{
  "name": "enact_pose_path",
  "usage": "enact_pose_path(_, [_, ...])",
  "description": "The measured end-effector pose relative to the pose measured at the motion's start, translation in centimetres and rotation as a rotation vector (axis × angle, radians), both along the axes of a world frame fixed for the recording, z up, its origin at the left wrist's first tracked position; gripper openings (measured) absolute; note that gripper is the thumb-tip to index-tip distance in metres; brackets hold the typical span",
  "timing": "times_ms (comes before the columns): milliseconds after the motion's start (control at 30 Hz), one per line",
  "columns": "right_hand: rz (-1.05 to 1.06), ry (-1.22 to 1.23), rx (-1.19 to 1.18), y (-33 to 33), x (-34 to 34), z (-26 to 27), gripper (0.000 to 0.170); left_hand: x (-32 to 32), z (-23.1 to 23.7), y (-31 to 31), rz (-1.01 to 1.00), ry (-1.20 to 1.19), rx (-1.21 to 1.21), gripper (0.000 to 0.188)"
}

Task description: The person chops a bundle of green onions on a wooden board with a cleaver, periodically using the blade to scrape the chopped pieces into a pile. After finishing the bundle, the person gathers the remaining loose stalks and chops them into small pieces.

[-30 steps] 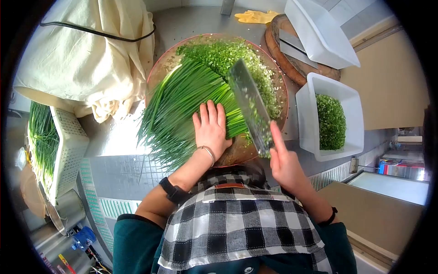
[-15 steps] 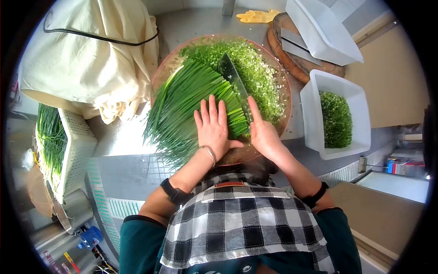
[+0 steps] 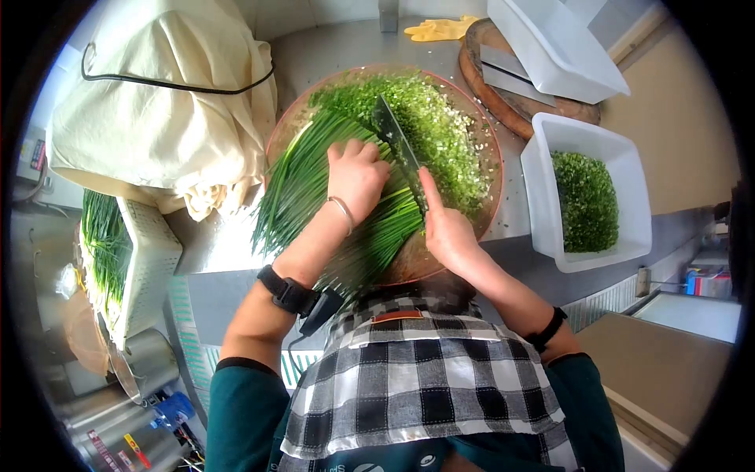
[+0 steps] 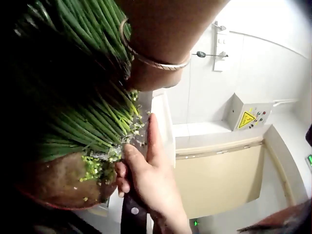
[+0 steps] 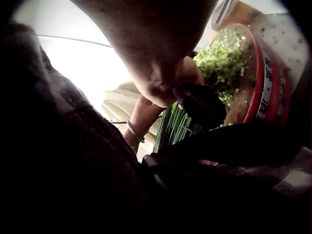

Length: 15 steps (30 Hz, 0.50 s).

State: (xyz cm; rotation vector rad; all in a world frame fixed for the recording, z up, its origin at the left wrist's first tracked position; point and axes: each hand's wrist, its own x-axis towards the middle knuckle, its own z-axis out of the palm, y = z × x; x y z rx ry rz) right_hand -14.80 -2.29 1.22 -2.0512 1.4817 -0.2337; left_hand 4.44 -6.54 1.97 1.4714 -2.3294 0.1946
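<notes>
A thick bundle of scallions lies across the left of a round chopping board with a red rim. My left hand rests on the bundle, fingers curled down into the stalks. In my right hand is the dark handle of a cleaver, with the index finger stretched along the blade. The blade stands at the cut ends of the stalks. Beyond it spreads a heap of chopped scallions. In the left wrist view, the cleaver handle shows under the right hand's fingers.
Right of the board stands a white tub of chopped scallions. Behind it, another white tub and flat blades lie on a wooden board. A yellow glove is at the back. Left are a cream cloth and a scallion basket.
The left hand was flat with fingers spread; it has moved slightly up the bundle and its fingers are now curled. The cleaver came left from the board's right side to the stalks' cut ends.
</notes>
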Motion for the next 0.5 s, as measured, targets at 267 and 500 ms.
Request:
enact_pose_path(267, [0.018, -0.05, -0.047, -0.1, -0.1, -0.4, 0.09, -1.8, 0.8, -0.1, -0.039, -0.295, 0.016, 0.011])
enact_pose_path(500, [0.024, -0.054, -0.059, -0.1, -0.3, -0.5, 0.09, -0.6, 0.9, -0.9, 0.026, 0.077, 0.131, 0.005])
